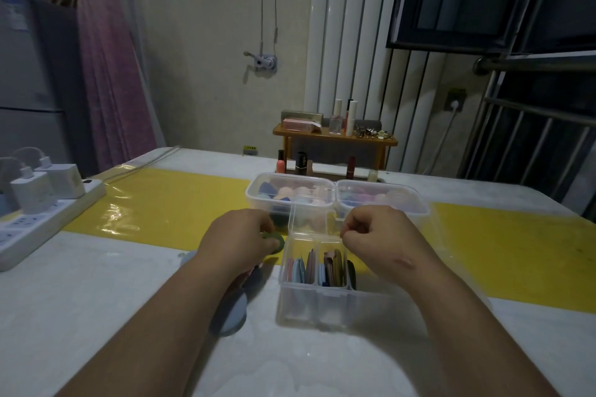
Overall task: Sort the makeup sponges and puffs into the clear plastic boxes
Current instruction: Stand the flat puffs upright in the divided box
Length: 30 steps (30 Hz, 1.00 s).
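Head view: both hands at a divided clear box, the left one holding a green puff.
The left hand (240, 237) curls its fingers round the green puff (275, 240) just left of the divided clear box (311, 303), whose compartments hold flat puffs (322, 266) standing on edge and whose lid (308, 219) stands raised. The right hand (377, 235) is curled at the box's back right corner; whether it pinches anything I cannot tell. Behind stand 2 rear boxes (254, 195) filled with sponges (283, 193). A blue puff (229, 316) lies on the table (96, 293) beside the left forearm. A power strip (38, 222) sits far left.
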Motion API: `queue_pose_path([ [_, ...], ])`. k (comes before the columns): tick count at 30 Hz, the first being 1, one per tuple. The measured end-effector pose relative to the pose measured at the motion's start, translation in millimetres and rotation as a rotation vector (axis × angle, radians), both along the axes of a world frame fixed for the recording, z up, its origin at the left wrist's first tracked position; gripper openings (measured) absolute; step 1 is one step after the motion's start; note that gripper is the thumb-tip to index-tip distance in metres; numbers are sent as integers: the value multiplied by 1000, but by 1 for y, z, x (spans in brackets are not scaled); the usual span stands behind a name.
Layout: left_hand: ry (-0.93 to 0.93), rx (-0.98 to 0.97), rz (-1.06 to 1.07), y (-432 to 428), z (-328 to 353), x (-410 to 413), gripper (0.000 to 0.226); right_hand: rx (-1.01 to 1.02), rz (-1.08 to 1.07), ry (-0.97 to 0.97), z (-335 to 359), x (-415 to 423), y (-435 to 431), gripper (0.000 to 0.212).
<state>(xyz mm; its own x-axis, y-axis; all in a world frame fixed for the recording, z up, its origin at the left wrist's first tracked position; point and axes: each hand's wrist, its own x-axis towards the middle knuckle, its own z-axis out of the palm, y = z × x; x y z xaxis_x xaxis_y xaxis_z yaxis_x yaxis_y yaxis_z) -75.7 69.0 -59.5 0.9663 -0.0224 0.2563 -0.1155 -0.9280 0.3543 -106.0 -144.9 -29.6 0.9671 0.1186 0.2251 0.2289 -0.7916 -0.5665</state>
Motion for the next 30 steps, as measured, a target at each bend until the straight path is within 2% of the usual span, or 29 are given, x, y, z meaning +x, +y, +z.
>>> queue_pose_path([
  [6, 68, 141, -3, 4, -13, 10, 33, 12, 11, 2, -2, 0, 2, 13],
  [14, 5, 318, 53, -3, -15, 13, 12, 10, 16, 6, -3, -3, 5, 13],
  [17, -34, 359, 70, -5, -12, 11, 14, 28, 27, 0, -2, -3, 6, 12],
  [25, -197, 382, 124, -6, 6, 1, 13, 23, 42, -41, -1, -4, 6, 14],
  [30, -307, 290, 176, -6, 13, -4, 20, 38, 34, -59, -1, -5, 6, 13],
])
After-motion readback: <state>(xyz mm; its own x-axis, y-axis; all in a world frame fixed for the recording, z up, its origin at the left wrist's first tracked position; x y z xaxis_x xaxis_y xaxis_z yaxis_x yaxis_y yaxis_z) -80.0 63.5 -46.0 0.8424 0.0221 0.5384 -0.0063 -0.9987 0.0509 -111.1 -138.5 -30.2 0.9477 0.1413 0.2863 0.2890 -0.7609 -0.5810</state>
